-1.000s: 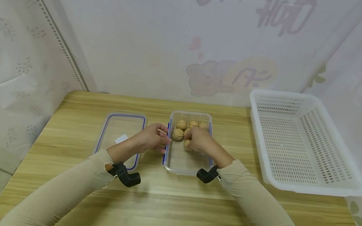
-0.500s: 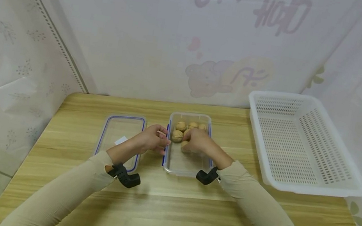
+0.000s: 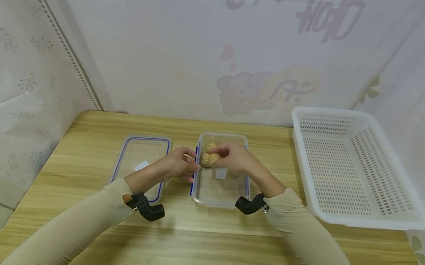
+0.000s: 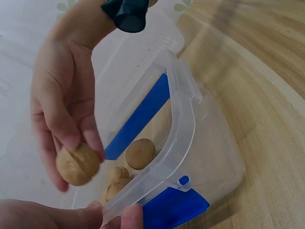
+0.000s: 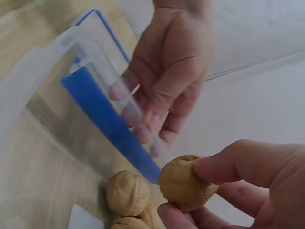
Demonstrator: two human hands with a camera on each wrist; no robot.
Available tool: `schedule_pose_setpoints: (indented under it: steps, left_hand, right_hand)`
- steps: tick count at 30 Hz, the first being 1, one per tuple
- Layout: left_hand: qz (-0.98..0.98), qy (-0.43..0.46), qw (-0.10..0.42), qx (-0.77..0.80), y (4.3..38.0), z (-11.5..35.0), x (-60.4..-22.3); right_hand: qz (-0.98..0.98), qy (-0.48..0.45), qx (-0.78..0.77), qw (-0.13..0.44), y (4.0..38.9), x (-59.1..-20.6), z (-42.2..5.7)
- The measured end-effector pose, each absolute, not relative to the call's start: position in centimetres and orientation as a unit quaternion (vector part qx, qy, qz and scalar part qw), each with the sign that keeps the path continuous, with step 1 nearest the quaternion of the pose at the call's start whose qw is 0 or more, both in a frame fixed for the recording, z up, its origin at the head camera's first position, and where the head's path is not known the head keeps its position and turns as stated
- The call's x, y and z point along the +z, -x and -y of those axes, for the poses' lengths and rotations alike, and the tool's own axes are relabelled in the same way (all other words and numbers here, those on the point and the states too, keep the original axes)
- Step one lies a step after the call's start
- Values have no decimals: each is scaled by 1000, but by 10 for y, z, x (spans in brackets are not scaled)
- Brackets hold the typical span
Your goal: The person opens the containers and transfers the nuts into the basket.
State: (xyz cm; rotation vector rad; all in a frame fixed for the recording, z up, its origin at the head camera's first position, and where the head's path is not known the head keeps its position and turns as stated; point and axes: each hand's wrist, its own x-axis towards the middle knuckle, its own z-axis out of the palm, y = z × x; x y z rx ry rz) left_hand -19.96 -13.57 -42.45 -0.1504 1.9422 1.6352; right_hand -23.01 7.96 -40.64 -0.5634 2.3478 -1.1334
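Observation:
My right hand (image 3: 238,159) is over the clear plastic food container (image 3: 211,205) and pinches a walnut (image 5: 186,183) between thumb and fingers, as both wrist views show. The held walnut is above the container's rim in the left wrist view. Several more walnuts (image 4: 140,153) lie at the container's far end, partly hidden by my right hand in the head view. My left hand (image 3: 178,164) grips the container's left wall at the rim, thumb on one side and fingers on the other, beside a blue locking flap (image 5: 112,126).
A clear lid (image 3: 147,147) with a blue seal lies on the wooden table (image 3: 194,250), left of the container and partly under my left wrist. At the right stands a large white perforated basket (image 3: 339,175). Printed cloth (image 3: 167,51) hangs behind the table.
My right hand has lifted a walnut from the container floor and shifted slightly to the right. A white label on the container's bottom now shows. My left hand keeps its place.

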Motion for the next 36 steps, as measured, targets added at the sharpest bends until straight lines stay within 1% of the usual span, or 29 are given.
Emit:
schedule_pose_setpoints:
  steps: [8,13,20,25,29,33,36]
  left_hand:
    - [-729,57,297,614,201,136,-425]
    - [-727,60,299,615,201,137,-425]
    - [-727,64,306,612,201,137,-422]
    - [-726,60,307,613,201,138,-421]
    - [-725,61,306,614,201,138,-422]
    - [-726,63,305,613,201,136,-422]
    - [-727,65,305,612,201,135,-422]
  right_hand:
    - [-821,217,-474,232,232,-388,-89]
    - [-820,217,-479,225,232,-369,-97]
    - [-832,231,-465,198,235,-344,-116]
    - [-834,217,-468,197,240,-327,-137]
    - [-846,191,-467,173,244,-317,-157]
    - [-853,164,-475,137,251,-315,-180]
    - [-850,146,-490,122,257,-315,-199]
